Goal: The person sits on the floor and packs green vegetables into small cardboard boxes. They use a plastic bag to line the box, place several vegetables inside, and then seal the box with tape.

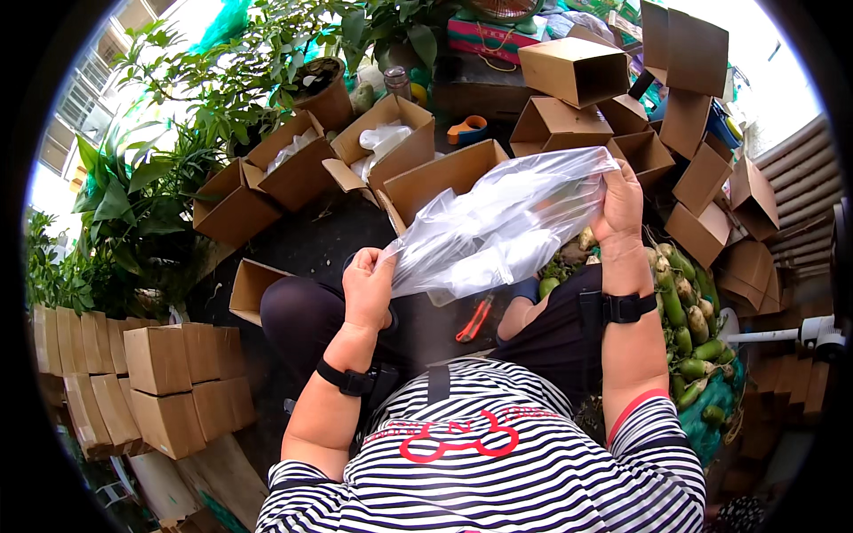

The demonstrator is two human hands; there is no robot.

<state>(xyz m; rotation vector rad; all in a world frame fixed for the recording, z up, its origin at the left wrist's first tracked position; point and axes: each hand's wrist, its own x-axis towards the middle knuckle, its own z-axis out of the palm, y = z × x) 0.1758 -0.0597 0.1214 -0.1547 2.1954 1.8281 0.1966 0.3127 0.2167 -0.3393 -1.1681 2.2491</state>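
A clear plastic bag (493,233) is stretched out between my two hands, above the ground in front of me. My left hand (368,283) pinches its lower left edge, and my right hand (620,200) grips the upper right corner. Whitish bundles show through or behind the film; I cannot tell which. An open cardboard box (446,180) stands just behind the bag and is partly covered by it. On the dark ground between my legs lies a red utility knife (474,321).
Open cardboard boxes (233,206) stand ahead and to the left, some holding white plastic. A roll of orange tape (468,130) lies beyond. Green radishes (686,293) are heaped at my right. Closed cartons (160,360) are stacked at left, below potted plants (326,100). Empty boxes (576,70) pile up at back right.
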